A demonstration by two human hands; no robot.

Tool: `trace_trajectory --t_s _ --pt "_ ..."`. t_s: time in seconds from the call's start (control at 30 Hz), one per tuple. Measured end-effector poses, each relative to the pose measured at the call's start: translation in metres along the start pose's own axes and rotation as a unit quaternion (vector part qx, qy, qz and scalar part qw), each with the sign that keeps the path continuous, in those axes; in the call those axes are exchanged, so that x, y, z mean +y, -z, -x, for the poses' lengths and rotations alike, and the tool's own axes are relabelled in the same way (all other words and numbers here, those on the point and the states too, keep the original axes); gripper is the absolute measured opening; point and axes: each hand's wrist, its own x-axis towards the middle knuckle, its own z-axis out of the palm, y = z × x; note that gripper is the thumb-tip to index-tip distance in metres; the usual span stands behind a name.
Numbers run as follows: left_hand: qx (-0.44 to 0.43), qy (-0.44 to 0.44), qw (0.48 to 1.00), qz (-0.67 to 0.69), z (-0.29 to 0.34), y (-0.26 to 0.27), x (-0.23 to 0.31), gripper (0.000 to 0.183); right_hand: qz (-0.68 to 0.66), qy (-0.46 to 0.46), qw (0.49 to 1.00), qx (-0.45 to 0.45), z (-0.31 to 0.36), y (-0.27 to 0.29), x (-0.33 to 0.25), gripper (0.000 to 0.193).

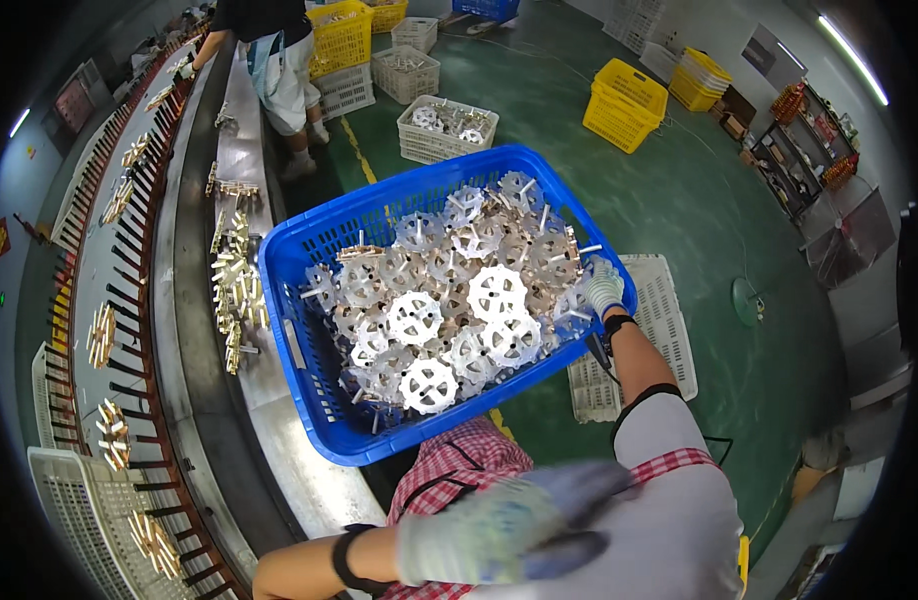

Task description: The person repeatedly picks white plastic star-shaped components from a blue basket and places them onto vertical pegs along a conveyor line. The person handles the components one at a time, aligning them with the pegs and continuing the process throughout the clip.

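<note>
A large blue plastic basket (324,425) sits tilted in front of me, its left end over the metal bench (269,420). It is heaped with white and translucent toothed wheels (427,385), many with short rods sticking out. My right hand (604,285), in a pale knit glove, grips the basket's right rim, fingers over the edge. In a pale glove with grey fingertips, my left hand (509,525) is in front of my body, below the basket. It is blurred by motion, holds nothing, and its thumb and fingers are apart.
Small gold-coloured rod pieces (237,285) lie along the bench beside a conveyor (129,370) with dark prongs. A co-worker (274,70) stands at its far end. White crates (447,130) and yellow crates (624,105) stand on the green floor; another white crate (669,335) is at my right.
</note>
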Motion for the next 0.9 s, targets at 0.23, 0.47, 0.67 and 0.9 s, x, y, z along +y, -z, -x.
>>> trace_trajectory --t_s 0.23,0.47,0.67,0.9 --pt "-0.104 0.16 0.98 0.063 -0.064 0.021 -0.026 0.053 0.107 0.152 0.982 0.047 -0.062 -0.004 0.009 0.04" --pt "-0.001 0.098 0.987 -0.13 -0.139 0.029 -0.069 0.045 0.252 0.252 0.934 -0.006 -0.099 -0.017 0.011 0.026" --pt "-0.076 -0.005 0.996 0.056 -0.162 0.044 -0.063 0.051 0.275 0.211 0.934 -0.085 -0.12 -0.016 -0.004 0.021" --pt "0.037 0.02 0.993 0.114 -0.113 0.131 -0.079 0.051 0.18 0.162 0.97 0.036 -0.122 0.045 -0.014 0.022"
